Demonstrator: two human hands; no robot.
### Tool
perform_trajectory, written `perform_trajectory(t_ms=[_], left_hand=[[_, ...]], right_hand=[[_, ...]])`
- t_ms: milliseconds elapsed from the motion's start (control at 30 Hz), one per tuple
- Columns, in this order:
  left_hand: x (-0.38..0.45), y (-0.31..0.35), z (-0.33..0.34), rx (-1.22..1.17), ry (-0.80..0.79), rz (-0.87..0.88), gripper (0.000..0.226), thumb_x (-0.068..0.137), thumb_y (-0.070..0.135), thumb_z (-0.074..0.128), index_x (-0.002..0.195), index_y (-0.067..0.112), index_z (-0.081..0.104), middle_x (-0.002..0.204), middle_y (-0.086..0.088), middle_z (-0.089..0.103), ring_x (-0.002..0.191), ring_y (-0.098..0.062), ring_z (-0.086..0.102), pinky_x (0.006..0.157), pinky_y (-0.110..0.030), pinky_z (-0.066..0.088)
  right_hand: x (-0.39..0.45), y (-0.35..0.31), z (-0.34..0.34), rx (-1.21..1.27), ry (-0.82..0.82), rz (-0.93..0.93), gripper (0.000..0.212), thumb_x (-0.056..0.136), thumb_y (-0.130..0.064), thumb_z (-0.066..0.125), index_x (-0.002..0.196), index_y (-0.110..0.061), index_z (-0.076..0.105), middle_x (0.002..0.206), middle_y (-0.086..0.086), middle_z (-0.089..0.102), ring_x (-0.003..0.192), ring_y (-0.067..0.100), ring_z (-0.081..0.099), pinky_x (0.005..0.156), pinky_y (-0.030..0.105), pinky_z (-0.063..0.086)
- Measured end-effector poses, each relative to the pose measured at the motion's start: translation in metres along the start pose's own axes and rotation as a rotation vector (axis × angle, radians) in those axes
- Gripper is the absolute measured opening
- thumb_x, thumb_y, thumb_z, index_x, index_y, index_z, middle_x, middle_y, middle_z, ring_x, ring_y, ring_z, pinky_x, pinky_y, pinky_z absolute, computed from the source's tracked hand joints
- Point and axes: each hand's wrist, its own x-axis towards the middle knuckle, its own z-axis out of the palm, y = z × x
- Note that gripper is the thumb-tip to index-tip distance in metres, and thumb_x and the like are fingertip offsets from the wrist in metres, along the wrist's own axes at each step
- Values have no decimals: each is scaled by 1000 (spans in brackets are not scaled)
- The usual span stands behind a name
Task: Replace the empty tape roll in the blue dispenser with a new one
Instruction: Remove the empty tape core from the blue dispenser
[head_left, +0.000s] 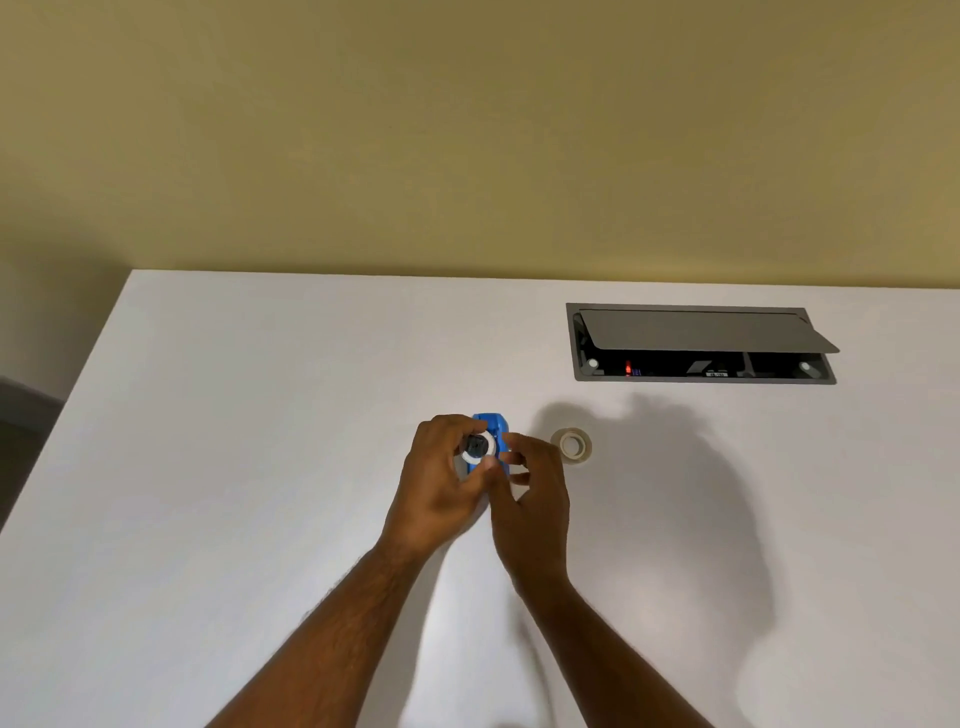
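Note:
The blue dispenser (494, 431) is held over the middle of the white table (260, 415), mostly covered by both hands. My left hand (441, 483) pinches a white empty tape core with a dark hub (479, 447) at the dispenser's left side. My right hand (530, 499) grips the dispenser's right side and lower end. A new roll of clear tape (571, 443) lies flat on the table just right of my right hand, untouched.
A grey cable box (701, 345) with its lid propped open is set into the table at the back right. The table's left edge runs diagonally at the left. A yellow wall stands behind.

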Motion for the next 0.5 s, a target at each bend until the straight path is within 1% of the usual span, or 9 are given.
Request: perform_trajectory(t_ms=[67, 133, 200, 233, 300, 333, 400, 467, 500], left_hand=[[-2, 0, -1, 36, 0, 27, 28, 86, 33, 67, 113, 34, 60, 109, 17, 57, 105, -11, 57, 90, -35, 54], [-4, 0, -3, 86, 8, 71, 25, 89, 35, 59, 113, 43, 56, 106, 23, 53, 104, -5, 53, 90, -30, 52], [-6, 1, -6, 118, -1, 91, 31, 90, 36, 57, 117, 49, 51, 105, 34, 51, 105, 1, 50, 91, -21, 49], [-7, 2, -7, 116, -8, 86, 34, 91, 39, 57, 119, 55, 48, 108, 40, 51, 106, 4, 50, 91, -15, 46], [-9, 5, -10, 102, -16, 83, 43, 90, 44, 57, 121, 68, 39, 117, 51, 44, 110, 12, 48, 88, -4, 40], [-10, 6, -11, 98, -18, 81, 47, 91, 43, 58, 122, 71, 35, 119, 54, 41, 110, 14, 48, 86, -3, 39], [-12, 6, -11, 93, -22, 65, 51, 93, 42, 59, 122, 72, 31, 119, 54, 39, 110, 13, 48, 83, -5, 38], [-14, 6, -11, 93, -22, 39, 50, 92, 47, 58, 123, 73, 29, 118, 54, 39, 110, 12, 49, 81, -4, 37], [-14, 5, -11, 96, -24, 31, 50, 91, 49, 58, 123, 74, 28, 118, 55, 39, 111, 13, 48, 81, -3, 37]], right_hand=[[2, -4, 4, -47, -12, -33, 19, 89, -15, 71, 106, -21, 64, 103, -6, 61, 91, 0, 61, 68, 8, 49], [5, -6, 6, -85, -29, -6, 15, 88, -17, 72, 102, -19, 66, 99, -6, 61, 86, 2, 62, 67, 12, 51], [6, -7, 6, -98, -59, 41, 14, 88, -21, 72, 101, -23, 67, 95, -10, 60, 82, 2, 61, 66, 12, 49], [7, -8, 6, -105, -74, 61, 15, 87, -23, 72, 102, -25, 68, 95, -11, 59, 82, 1, 61, 67, 11, 47], [8, -8, 6, -115, -84, 86, 15, 86, -25, 72, 101, -27, 68, 95, -14, 60, 84, -2, 60, 68, 7, 44], [8, -8, 6, -129, -82, 90, 14, 86, -25, 72, 100, -27, 68, 94, -14, 60, 84, -2, 60, 68, 6, 43], [8, -7, 7, -192, -84, 72, 8, 88, -24, 70, 96, -24, 67, 93, -13, 59, 82, 2, 60, 66, 8, 43], [7, -6, 9, -260, -107, 35, 4, 91, -23, 66, 95, -22, 64, 95, -11, 56, 82, 8, 60, 69, 13, 45], [7, -5, 9, -292, -119, 8, 4, 92, -22, 64, 96, -21, 63, 96, -9, 56, 83, 10, 60, 72, 17, 48]])
